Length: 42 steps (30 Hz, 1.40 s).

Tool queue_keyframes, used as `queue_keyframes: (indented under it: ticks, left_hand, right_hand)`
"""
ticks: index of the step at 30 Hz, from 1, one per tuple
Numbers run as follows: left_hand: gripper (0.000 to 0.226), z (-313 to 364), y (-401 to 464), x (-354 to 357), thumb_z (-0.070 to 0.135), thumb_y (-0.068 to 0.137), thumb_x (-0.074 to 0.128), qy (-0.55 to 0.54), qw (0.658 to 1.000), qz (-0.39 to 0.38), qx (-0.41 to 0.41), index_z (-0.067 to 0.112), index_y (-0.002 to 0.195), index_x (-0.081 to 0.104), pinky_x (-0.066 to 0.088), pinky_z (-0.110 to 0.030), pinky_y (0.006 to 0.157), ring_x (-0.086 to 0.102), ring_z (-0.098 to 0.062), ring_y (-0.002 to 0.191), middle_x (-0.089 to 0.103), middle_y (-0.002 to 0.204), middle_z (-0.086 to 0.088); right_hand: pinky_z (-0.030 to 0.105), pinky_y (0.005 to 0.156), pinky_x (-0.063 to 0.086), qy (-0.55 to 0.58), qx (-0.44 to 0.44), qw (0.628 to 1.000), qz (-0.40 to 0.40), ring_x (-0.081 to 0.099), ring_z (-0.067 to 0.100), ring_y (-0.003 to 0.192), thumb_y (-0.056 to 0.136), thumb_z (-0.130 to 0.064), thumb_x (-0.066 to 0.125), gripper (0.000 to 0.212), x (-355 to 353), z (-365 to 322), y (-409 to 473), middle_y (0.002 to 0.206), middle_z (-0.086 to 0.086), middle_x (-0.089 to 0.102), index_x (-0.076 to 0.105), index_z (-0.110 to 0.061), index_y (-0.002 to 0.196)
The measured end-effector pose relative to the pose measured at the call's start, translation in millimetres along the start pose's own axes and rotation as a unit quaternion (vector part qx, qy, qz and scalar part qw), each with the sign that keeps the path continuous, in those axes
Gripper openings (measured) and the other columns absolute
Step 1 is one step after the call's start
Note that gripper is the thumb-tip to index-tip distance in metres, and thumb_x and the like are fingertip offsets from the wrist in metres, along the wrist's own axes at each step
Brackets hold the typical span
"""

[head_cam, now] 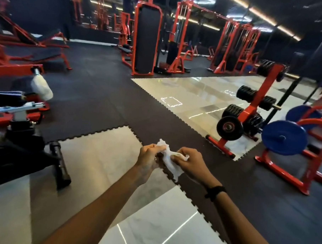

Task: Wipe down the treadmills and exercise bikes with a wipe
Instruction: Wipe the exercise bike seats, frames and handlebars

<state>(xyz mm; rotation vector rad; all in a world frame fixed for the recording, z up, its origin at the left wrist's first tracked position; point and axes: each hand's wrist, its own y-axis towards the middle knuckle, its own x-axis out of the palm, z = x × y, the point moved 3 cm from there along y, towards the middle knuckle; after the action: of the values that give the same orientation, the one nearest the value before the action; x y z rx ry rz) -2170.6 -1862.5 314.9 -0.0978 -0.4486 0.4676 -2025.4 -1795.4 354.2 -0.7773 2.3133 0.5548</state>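
Head: 2 hands [149, 156], 1 wipe [168, 159].

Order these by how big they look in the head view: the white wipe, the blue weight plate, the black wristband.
1. Blue weight plate, clearly the largest.
2. White wipe, held between both hands.
3. Black wristband, smallest.
The wipe and wristband are nearer the camera, so true sizes stay unsure.
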Motion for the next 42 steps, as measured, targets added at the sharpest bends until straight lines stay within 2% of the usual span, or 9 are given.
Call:
queue_keyframes:
  ticks: [9,14,17,25,28,31,35,38,42]
  left_hand:
    - [0.020,68,193,-38,0.010,0.101,0.054,0.058,0.990,0.089,0.098,0.003,0.117,0.064,0.057,-0.022,0.068,0.067,-0.019,0.087,0.070,0.106,-0.013]
    - [0.013,136,269,-56,0.012,0.100,0.056,0.115,0.974,0.143,0.134,0.010,0.105,0.068,0.057,-0.019,0.064,0.067,-0.006,0.070,0.070,0.094,-0.006]
    - [0.011,161,299,-75,0.022,0.098,0.061,0.162,0.960,0.169,0.157,0.014,0.103,0.067,0.056,-0.017,0.059,0.065,0.003,0.060,0.068,0.085,0.005]
    - [0.015,197,400,-181,0.022,0.088,0.074,0.194,0.912,0.333,0.141,0.012,0.087,0.062,0.054,-0.028,0.062,0.063,-0.015,0.075,0.066,0.084,-0.003]
    - [0.031,225,430,-219,0.039,0.077,0.075,0.127,0.879,0.444,0.122,0.012,0.080,0.060,0.058,-0.048,0.067,0.062,-0.022,0.068,0.064,0.074,-0.006]
    - [0.024,248,451,-253,0.027,0.091,0.068,0.064,0.856,0.494,0.139,0.004,0.087,0.061,0.055,-0.062,0.061,0.057,-0.024,0.052,0.060,0.063,-0.009]
    - [0.025,264,459,-299,0.022,0.098,0.058,0.015,0.805,0.575,0.144,0.000,0.111,0.056,0.051,-0.032,0.045,0.057,-0.023,0.051,0.061,0.081,-0.018]
    - [0.020,273,463,-349,0.033,0.087,0.060,0.011,0.743,0.651,0.153,0.015,0.092,0.056,0.060,-0.044,0.056,0.067,-0.030,0.066,0.068,0.088,-0.017]
    - [0.016,289,478,-408,0.021,0.094,0.063,-0.018,0.752,0.639,0.162,0.007,0.100,0.056,0.044,-0.025,0.037,0.058,-0.021,0.044,0.062,0.074,-0.016]
  right_hand:
    - [0.026,0.071,0.052,0.235,0.008,0.970,-0.066,0.068,0.014,0.084,0.099,-0.030,0.062,0.020,44,32,220,0.091,0.000,0.073,0.072,-0.013,0.102]
    - [0.016,0.059,0.046,0.262,-0.037,0.962,-0.066,0.061,0.001,0.066,0.095,-0.005,0.065,0.012,56,10,330,0.072,-0.009,0.068,0.070,-0.011,0.086]
    - [0.023,0.056,0.052,0.291,-0.019,0.955,-0.058,0.067,0.009,0.068,0.092,0.002,0.063,0.013,75,13,388,0.080,0.002,0.071,0.071,-0.008,0.091]
    - [0.033,0.055,0.057,0.346,-0.071,0.922,-0.161,0.069,0.023,0.074,0.098,-0.002,0.056,0.014,173,4,541,0.088,0.017,0.071,0.070,-0.004,0.097]
    - [0.024,0.052,0.052,0.375,-0.100,0.901,-0.194,0.064,0.015,0.075,0.106,-0.018,0.048,0.025,200,-20,600,0.093,0.007,0.072,0.071,-0.008,0.106]
    - [0.019,0.053,0.050,0.413,-0.087,0.879,-0.223,0.064,0.013,0.079,0.108,-0.026,0.042,0.034,233,-50,646,0.104,0.003,0.073,0.072,-0.013,0.117]
    - [0.031,0.083,0.057,0.462,-0.052,0.836,-0.291,0.068,0.022,0.103,0.109,-0.027,0.038,0.036,294,-82,681,0.111,0.002,0.073,0.071,-0.017,0.121]
    - [0.038,0.099,0.052,0.470,-0.057,0.806,-0.355,0.066,0.020,0.116,0.110,-0.030,0.034,0.037,354,-107,698,0.124,0.002,0.070,0.066,-0.021,0.127]
    - [0.022,0.073,0.056,0.422,-0.068,0.810,-0.401,0.067,0.016,0.093,0.107,-0.017,0.040,0.027,416,-132,724,0.103,0.003,0.071,0.067,-0.019,0.112]
